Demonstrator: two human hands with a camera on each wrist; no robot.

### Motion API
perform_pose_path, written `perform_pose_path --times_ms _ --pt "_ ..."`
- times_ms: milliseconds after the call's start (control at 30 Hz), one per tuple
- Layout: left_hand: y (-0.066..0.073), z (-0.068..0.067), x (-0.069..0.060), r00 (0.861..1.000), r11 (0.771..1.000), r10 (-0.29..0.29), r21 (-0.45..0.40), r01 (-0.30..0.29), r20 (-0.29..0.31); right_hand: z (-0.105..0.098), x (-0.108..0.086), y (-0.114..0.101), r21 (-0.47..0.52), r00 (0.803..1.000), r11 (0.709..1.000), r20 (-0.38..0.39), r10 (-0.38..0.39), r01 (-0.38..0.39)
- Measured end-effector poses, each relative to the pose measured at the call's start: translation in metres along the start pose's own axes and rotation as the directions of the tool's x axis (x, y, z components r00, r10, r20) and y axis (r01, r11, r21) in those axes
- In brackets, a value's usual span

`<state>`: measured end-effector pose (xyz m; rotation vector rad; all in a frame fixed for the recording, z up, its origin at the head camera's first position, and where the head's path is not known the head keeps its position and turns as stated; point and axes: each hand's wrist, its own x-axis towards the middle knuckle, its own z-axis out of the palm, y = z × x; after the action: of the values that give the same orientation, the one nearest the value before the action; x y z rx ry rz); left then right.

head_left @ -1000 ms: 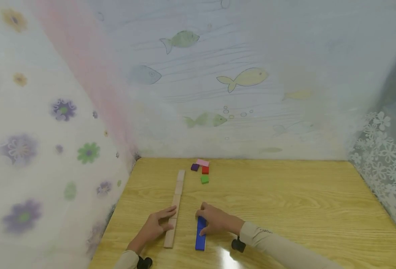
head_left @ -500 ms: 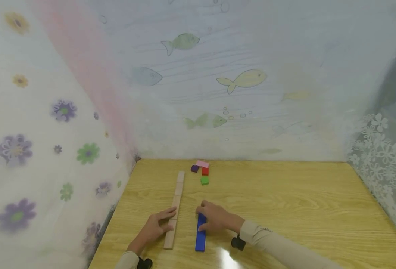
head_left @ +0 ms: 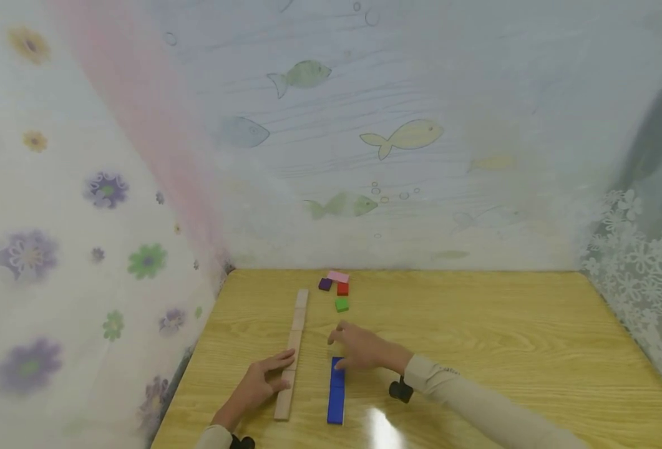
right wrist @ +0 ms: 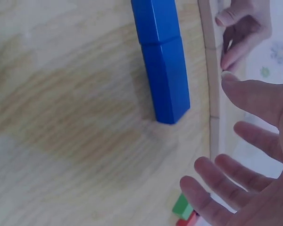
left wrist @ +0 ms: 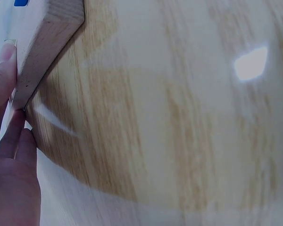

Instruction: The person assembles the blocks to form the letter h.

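Observation:
Several plain wooden blocks [head_left: 284, 404] lie end to end in a long row on the table. My left hand [head_left: 254, 385] rests against the near part of this row, its thumb and fingertips touching the side of the wood; the left wrist view shows the thumb against a block [left wrist: 52, 42]. To the right, two blue blocks [head_left: 336, 406] lie end to end in a shorter line. Over their far end hovers my right hand [head_left: 363, 347], and in the right wrist view its fingers [right wrist: 212, 181] are spread apart from the blue blocks [right wrist: 170, 80], holding nothing.
Toward the back of the table [head_left: 465, 337] lie small blocks: green [head_left: 342, 305], red [head_left: 343, 289], dark purple [head_left: 325, 284] and pink [head_left: 338, 276]. A curtain with fish drawings [head_left: 409, 137] stands behind the far edge; a flowered one is at left.
My right hand has let go of the far blue block and moved up and forward off it. The left hand has kept its place on the wooden row.

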<state>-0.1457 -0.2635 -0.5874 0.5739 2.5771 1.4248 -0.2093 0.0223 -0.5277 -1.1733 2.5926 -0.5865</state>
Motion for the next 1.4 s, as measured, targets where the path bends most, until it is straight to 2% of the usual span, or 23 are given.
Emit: perform_pose_path --times_ms 67,167,300,400,567,700,1100,1400 --pt "0.003 0.000 0.000 1.000 1.000 0.004 0.000 -0.004 -0.006 -0.005 0.001 0.001 0.020 1.000 1.000 0.002 0.002 -0.002" --pt "0.019 -0.004 -0.001 1.000 1.000 0.008 0.010 -0.008 -0.003 -0.011 0.005 0.004 0.018 1.000 1.000 -0.003 -0.007 0.007" --pt "0.012 -0.003 -0.001 1.000 1.000 -0.005 0.008 0.005 -0.005 -0.019 0.009 0.007 -0.008 0.999 0.999 -0.023 -0.045 0.045" --pt "-0.008 0.001 -0.001 1.000 1.000 -0.016 -0.011 0.016 -0.010 -0.025 0.012 0.010 -0.020 0.996 0.997 -0.044 -0.073 0.072" --pt "-0.008 0.001 -0.001 0.999 0.998 -0.033 -0.044 0.033 -0.002 -0.031 0.018 0.015 -0.024 0.996 0.997 -0.061 -0.071 0.070" --pt "-0.008 0.000 -0.001 0.999 0.999 -0.043 -0.026 0.043 -0.002 -0.033 0.023 0.019 -0.019 0.995 0.998 -0.084 -0.057 0.056" --pt "-0.004 -0.002 0.002 1.000 1.000 -0.015 0.001 0.015 0.008 -0.042 0.036 0.033 -0.071 0.990 0.996 -0.130 -0.055 0.046" --pt "-0.006 0.000 0.001 1.000 1.000 -0.008 0.001 0.008 0.016 -0.052 0.049 0.045 -0.057 0.984 0.997 -0.166 -0.061 0.052"
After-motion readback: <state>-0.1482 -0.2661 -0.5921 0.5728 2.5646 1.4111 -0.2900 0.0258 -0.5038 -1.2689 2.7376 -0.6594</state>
